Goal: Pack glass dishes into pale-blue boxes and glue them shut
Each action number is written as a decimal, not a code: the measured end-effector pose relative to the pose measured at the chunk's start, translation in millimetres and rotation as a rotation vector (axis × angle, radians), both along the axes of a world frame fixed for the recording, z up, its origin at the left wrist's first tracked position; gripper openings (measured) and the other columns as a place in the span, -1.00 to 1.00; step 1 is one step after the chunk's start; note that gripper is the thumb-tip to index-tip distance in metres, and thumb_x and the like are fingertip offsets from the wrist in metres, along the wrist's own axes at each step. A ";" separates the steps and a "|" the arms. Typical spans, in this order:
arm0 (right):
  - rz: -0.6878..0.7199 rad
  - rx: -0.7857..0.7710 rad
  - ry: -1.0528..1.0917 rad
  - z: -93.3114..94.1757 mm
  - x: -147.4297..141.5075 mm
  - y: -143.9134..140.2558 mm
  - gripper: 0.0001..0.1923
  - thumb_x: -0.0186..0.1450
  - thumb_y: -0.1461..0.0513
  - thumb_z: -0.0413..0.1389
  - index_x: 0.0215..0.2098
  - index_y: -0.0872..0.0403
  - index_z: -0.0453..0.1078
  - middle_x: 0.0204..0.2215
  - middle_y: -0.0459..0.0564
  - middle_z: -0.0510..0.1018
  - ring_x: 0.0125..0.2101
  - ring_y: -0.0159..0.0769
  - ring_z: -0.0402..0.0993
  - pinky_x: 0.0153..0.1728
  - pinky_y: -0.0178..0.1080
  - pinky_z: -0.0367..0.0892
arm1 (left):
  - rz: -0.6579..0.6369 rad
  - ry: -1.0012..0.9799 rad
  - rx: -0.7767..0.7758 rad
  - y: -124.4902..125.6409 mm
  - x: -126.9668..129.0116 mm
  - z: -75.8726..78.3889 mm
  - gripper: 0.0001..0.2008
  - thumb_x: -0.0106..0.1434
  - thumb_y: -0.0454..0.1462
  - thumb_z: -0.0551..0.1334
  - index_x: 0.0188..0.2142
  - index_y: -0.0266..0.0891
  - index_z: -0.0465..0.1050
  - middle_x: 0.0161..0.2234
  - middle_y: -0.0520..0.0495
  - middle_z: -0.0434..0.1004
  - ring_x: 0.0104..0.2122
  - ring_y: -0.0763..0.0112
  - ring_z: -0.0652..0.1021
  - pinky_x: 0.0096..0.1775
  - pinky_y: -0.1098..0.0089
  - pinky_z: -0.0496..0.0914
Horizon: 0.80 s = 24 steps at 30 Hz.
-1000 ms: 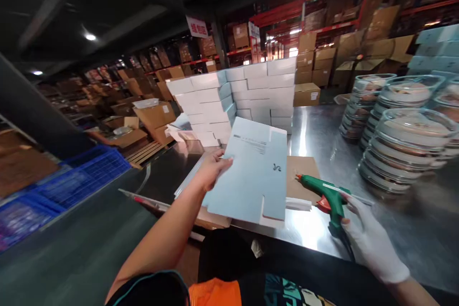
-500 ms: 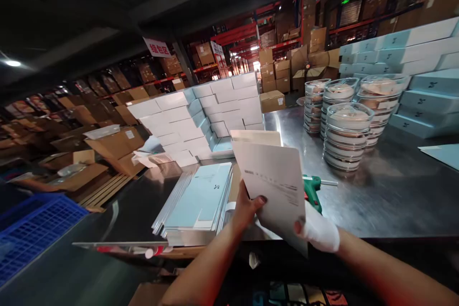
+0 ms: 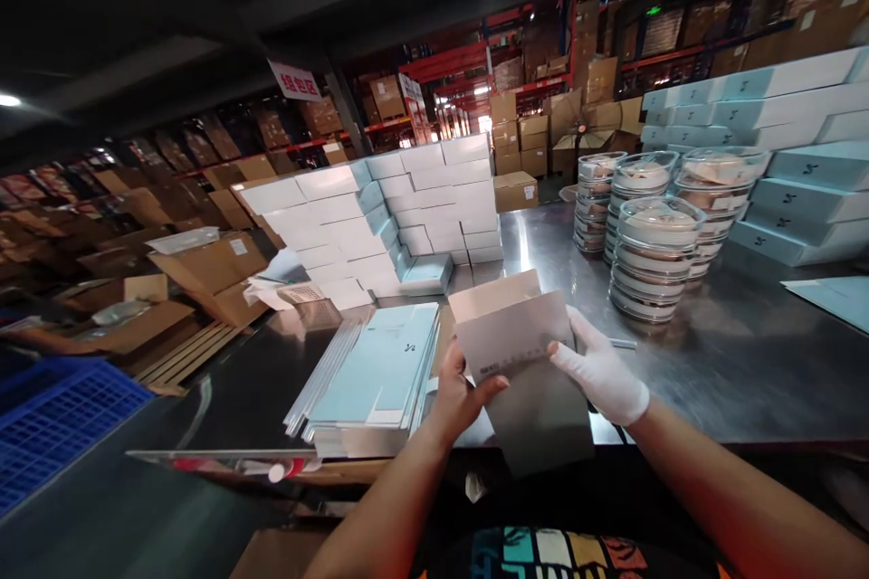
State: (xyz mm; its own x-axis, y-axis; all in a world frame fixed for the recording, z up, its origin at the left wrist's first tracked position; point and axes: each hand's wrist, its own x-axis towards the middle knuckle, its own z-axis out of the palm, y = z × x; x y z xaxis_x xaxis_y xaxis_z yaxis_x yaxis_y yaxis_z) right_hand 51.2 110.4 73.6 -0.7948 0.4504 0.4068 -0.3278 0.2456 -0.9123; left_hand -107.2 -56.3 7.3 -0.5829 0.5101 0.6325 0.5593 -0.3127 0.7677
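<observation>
1. Head view, your left hand (image 3: 456, 393): bare, with the fingers (image 3: 490, 386) clenched on the lower left edge of the flat carton blank (image 3: 526, 362); the thumb lies across its face, just beside a small printed label.
2. Head view, your right hand (image 3: 601, 373): in a white glove, grasping the right edge of the same carton blank, with the fingertips pressed onto its face.
3. The carton blank: held between both sets of fingers above the near edge of the steel table (image 3: 733, 380). It is partly folded. The upper flap tilts away from you and shows a brown inner side, while the grey lower panel hangs down past the table edge.
4. Left of your left fingers: a stack of flat pale-blue blanks (image 3: 377, 375) lying on the table, close to that hand but apart from it.
5. Beyond the stack of blanks, farther from your fingers: a wall of assembled white and pale-blue boxes (image 3: 380, 222) standing on the table.
6. Beyond your right fingers: stacks of round clear-lidded containers (image 3: 653, 258), well apart from the hand.
7. Far right of your right fingers: further pale-blue boxes (image 3: 801, 190) piled in rows; a single flat blue sheet (image 3: 832, 297) lies on the table before them.
8. Far left, below table level: a blue plastic crate (image 3: 61, 421) and open brown cartons (image 3: 204, 276) on the floor.
</observation>
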 end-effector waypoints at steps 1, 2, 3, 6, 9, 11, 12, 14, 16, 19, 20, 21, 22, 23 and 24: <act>0.023 -0.070 -0.023 2.8 -1.6 -1.6 -0.32 0.30 -0.29 0.27 0.13 -0.01 0.55 -0.03 0.10 0.72 0.04 0.05 0.64 0.01 -0.02 0.60 | -0.004 0.019 -0.013 0.0 3.7 0.8 -0.37 0.14 0.24 0.52 -0.08 -0.19 0.60 -0.11 -0.20 0.61 -0.01 -0.03 0.61 0.01 0.09 0.57; 0.014 -0.126 -0.043 5.0 -3.6 -3.2 -0.34 0.30 -0.32 0.24 0.04 0.00 0.57 -0.12 0.08 0.72 -0.03 0.04 0.65 -0.07 -0.03 0.60 | 0.002 0.032 -0.004 0.2 7.8 0.5 -0.42 0.16 0.22 0.52 -0.13 -0.19 0.61 -0.13 -0.19 0.61 0.00 -0.04 0.61 0.02 0.10 0.56; -0.028 -0.158 -0.060 6.5 -6.0 -4.9 -0.37 0.29 -0.32 0.23 -0.06 0.01 0.58 -0.21 0.06 0.71 -0.10 0.03 0.65 -0.13 -0.04 0.59 | 0.014 0.031 0.034 0.5 11.9 -0.8 -0.44 0.17 0.19 0.53 -0.10 -0.17 0.61 -0.10 -0.19 0.61 0.02 -0.03 0.61 0.04 0.10 0.55; -0.250 -0.125 -0.042 7.5 -10.9 -10.9 -0.56 0.26 -0.15 0.29 -0.13 0.00 0.52 -0.25 0.00 0.67 -0.17 -0.04 0.62 -0.11 -0.05 0.56 | 0.053 -0.042 0.196 -0.5 21.0 -10.1 -0.22 0.17 0.16 0.54 0.26 -0.03 0.41 0.14 -0.22 0.53 0.12 0.02 0.59 0.12 0.09 0.52; -0.390 -0.037 0.061 6.7 -7.9 -17.2 -0.52 0.22 0.02 0.32 0.07 -0.04 0.47 -0.01 0.03 0.67 -0.03 -0.07 0.61 0.07 -0.02 0.53 | 0.043 -0.065 0.146 -5.7 24.7 -23.1 -0.04 0.08 0.21 0.57 0.34 -0.03 0.30 0.22 -0.26 0.45 0.21 -0.05 0.53 0.18 0.03 0.49; -0.377 -0.043 0.099 6.9 -2.1 -19.8 -0.43 0.20 0.01 0.36 0.13 -0.06 0.45 0.11 0.07 0.64 0.04 -0.06 0.60 0.11 -0.01 0.53 | 0.051 -0.085 0.059 -9.4 26.4 -29.5 -0.07 0.03 0.21 0.60 0.25 -0.10 0.37 0.12 -0.25 0.50 0.15 -0.06 0.55 0.13 0.03 0.51; -0.333 -0.054 0.102 7.4 1.1 -20.4 -0.42 0.21 -0.03 0.38 0.13 -0.05 0.46 0.14 0.10 0.64 0.08 -0.04 0.60 0.11 -0.01 0.54 | 0.063 -0.110 0.040 -10.6 27.5 -31.2 -0.10 0.03 0.21 0.60 0.21 -0.12 0.38 0.05 -0.22 0.52 0.09 -0.03 0.58 0.10 0.05 0.53; -0.211 -0.066 0.092 8.9 6.1 -20.5 -0.43 0.23 -0.14 0.38 0.06 -0.03 0.53 0.13 0.13 0.65 0.15 0.03 0.58 0.14 0.02 0.53 | 0.088 -0.153 0.031 -11.4 30.2 -31.0 -0.17 0.07 0.18 0.59 0.16 -0.13 0.40 -0.04 -0.16 0.54 -0.01 0.04 0.60 0.04 0.08 0.55; -0.136 -0.062 0.066 10.8 8.8 -20.5 -0.49 0.28 -0.21 0.34 -0.07 -0.01 0.62 0.05 0.14 0.70 0.20 0.09 0.55 0.22 0.05 0.49 | 0.127 -0.139 0.022 -11.4 33.0 -27.1 -0.26 0.08 0.16 0.59 0.08 -0.14 0.43 -0.09 -0.13 0.54 -0.06 0.08 0.61 0.02 0.10 0.55; -0.169 -0.091 0.018 14.5 10.3 -22.3 -0.56 0.29 -0.17 0.33 -0.24 0.02 0.68 0.00 0.11 0.73 0.17 0.10 0.57 0.21 0.05 0.49 | 0.206 -0.049 0.010 -13.9 35.6 -19.0 -0.33 0.08 0.14 0.60 0.00 -0.15 0.47 -0.06 -0.16 0.53 -0.01 0.05 0.59 0.06 0.08 0.55; -0.177 -0.109 0.008 15.9 10.8 -23.3 -0.58 0.28 -0.14 0.34 -0.24 0.02 0.69 0.03 0.10 0.73 0.16 0.10 0.58 0.19 0.04 0.50 | 0.224 -0.016 0.017 -15.6 35.6 -16.3 -0.33 0.09 0.13 0.59 0.01 -0.15 0.47 -0.02 -0.19 0.52 0.03 0.02 0.59 0.08 0.06 0.55; -0.168 -0.130 0.006 17.3 11.4 -24.3 -0.59 0.26 -0.12 0.36 -0.20 0.02 0.70 0.08 0.09 0.72 0.16 0.09 0.59 0.19 0.03 0.51 | 0.237 0.028 0.031 -17.6 35.0 -13.7 -0.34 0.11 0.13 0.58 0.02 -0.15 0.46 0.02 -0.22 0.51 0.08 -0.01 0.58 0.10 0.04 0.55; -0.144 -0.151 0.013 18.5 12.1 -25.1 -0.58 0.24 -0.10 0.37 -0.13 0.01 0.70 0.11 0.09 0.71 0.16 0.09 0.60 0.19 0.03 0.51 | 0.247 0.088 0.049 -19.6 33.8 -11.5 -0.35 0.13 0.12 0.57 0.04 -0.15 0.46 0.07 -0.24 0.49 0.12 -0.03 0.57 0.12 0.02 0.54; -0.116 -0.167 0.025 19.1 12.6 -25.7 -0.54 0.22 -0.09 0.39 -0.05 0.01 0.69 0.11 0.09 0.72 0.16 0.08 0.60 0.21 0.03 0.50 | 0.260 0.167 0.072 -21.1 31.9 -9.7 -0.37 0.16 0.09 0.57 0.06 -0.14 0.45 0.11 -0.26 0.48 0.15 -0.05 0.55 0.15 0.00 0.53; -0.092 -0.176 0.036 19.0 12.8 -26.0 -0.49 0.21 -0.08 0.40 0.01 0.00 0.67 0.10 0.09 0.72 0.16 0.08 0.61 0.21 0.04 0.50 | 0.275 0.260 0.101 -22.0 29.5 -8.6 -0.38 0.17 0.05 0.57 0.08 -0.12 0.45 0.15 -0.26 0.46 0.18 -0.06 0.54 0.17 -0.01 0.51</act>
